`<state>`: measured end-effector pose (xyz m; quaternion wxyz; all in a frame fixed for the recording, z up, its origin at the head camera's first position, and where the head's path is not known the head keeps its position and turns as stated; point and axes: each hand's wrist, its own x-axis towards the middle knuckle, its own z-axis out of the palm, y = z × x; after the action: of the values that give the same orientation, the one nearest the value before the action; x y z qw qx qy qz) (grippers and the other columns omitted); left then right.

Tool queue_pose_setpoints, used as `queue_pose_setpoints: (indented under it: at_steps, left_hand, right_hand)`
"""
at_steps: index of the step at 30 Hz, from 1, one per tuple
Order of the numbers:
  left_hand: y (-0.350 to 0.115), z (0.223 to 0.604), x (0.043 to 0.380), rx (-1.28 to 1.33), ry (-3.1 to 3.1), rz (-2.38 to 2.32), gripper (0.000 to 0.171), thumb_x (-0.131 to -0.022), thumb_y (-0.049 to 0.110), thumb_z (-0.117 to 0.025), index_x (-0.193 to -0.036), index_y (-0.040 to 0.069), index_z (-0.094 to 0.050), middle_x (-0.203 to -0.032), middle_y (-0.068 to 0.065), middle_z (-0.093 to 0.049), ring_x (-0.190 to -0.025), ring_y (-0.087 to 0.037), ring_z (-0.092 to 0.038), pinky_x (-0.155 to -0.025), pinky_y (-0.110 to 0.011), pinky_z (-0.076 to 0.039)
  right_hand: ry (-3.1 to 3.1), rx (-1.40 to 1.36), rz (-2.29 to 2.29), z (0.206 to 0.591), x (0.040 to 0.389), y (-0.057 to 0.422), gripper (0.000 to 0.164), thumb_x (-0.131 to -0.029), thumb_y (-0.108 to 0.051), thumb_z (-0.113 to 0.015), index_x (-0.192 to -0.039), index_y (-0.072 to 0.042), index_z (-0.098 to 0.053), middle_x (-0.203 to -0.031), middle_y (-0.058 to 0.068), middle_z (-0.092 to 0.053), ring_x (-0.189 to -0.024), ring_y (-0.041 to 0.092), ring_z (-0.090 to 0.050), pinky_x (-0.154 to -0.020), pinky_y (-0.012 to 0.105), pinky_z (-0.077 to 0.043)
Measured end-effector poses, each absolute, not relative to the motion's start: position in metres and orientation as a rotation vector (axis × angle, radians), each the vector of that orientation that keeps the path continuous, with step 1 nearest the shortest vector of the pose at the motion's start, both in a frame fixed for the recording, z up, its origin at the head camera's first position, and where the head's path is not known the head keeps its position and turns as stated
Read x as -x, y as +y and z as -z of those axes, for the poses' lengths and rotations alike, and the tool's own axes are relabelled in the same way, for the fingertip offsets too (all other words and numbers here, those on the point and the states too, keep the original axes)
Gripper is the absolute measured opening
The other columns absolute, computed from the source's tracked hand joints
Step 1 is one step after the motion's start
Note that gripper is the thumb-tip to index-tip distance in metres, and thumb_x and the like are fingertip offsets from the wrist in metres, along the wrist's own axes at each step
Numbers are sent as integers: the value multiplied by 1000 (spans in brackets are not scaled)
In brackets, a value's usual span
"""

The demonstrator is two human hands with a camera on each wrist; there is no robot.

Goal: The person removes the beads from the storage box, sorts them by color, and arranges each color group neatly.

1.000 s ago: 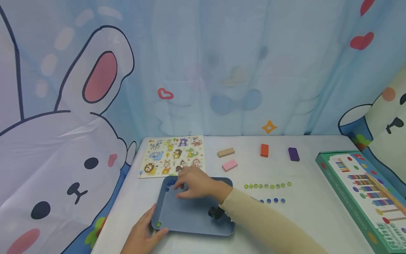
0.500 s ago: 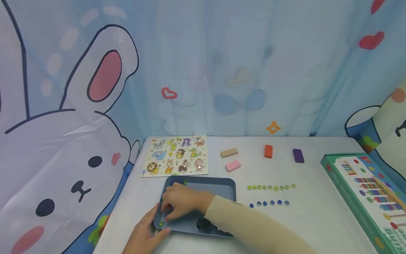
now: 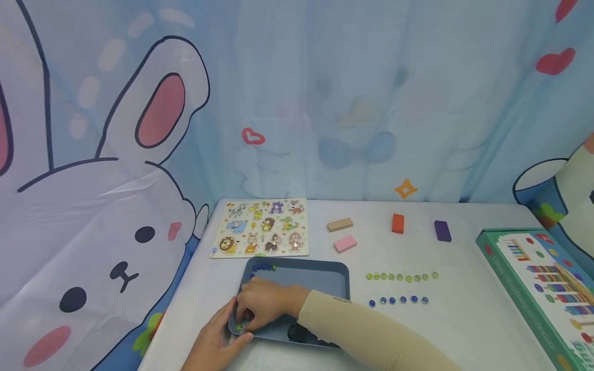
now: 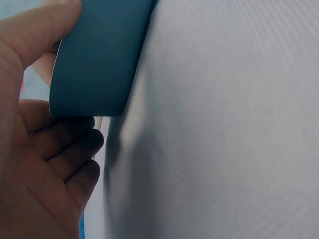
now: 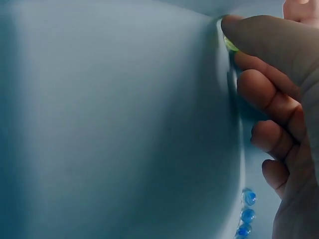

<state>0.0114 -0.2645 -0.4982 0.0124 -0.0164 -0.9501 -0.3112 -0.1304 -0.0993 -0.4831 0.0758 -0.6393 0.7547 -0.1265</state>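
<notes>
Nearest, the left hand (image 3: 212, 337) grips the near-left corner of the blue-grey tray (image 3: 315, 276), thumb against its near wall. Inside that corner the right hand (image 3: 263, 303) curls its fingers, thumb and forefinger right at a green marble (image 3: 239, 327); whether they pinch it cannot be told. Beyond the knuckles, blue marbles (image 3: 264, 267) line the tray's far-left corner, near the animal puzzle board (image 3: 267, 225).

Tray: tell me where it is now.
In the head view, the tray lies at lower center, just in front of the puzzle and left of the row of six blue marbles, its near left corner in the left hand.
</notes>
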Motion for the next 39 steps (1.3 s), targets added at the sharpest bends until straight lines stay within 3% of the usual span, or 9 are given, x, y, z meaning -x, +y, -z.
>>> queue_pose_setpoints:
  at_steps: [11, 21, 33, 39]
  left_hand:
    - [-268, 508, -9, 11, -2976, 1006, 96, -89, 61, -76, -160, 7, -42, -161, -10, -50, -146, -29, -51, -114, -54, -50]
    - [-266, 504, -10, 32, -2968, 1018, 95, -90, 60, -75, -160, 6, -42, -160, -12, -51, -145, -33, -53, -112, -55, -50]
    - [-263, 500, -9, -67, -3016, 1055, 100, -86, 64, -77, -162, 10, -40, -160, -15, -50, -146, -36, -52, -114, -57, -48]
    - [-261, 495, -10, -53, -3025, 1052, 100, -88, 64, -75, -162, 8, -39, -159, -18, -50, -145, -40, -51, -114, -60, -48]
  right_hand:
    - [2204, 1975, 422, 488, 128, -97, 11, -88, -37, -83, -100, -37, -83, -80, -24, -64, -78, -7, -45, -71, 10, -29]
    - [2241, 1960, 498, 496, 135, -88, 9, -86, -39, -83, -94, -36, -82, -80, -25, -60, -77, -9, -46, -73, 7, -31]
    - [2357, 1821, 735, 468, 147, -60, 9, -87, -39, -83, -94, -33, -82, -80, -21, -65, -78, -5, -45, -72, 14, -29]
    - [2425, 1784, 866, 453, 154, -35, 6, -88, -35, -83, -93, -31, -83, -78, -16, -65, -76, 5, -55, -71, 14, -33]
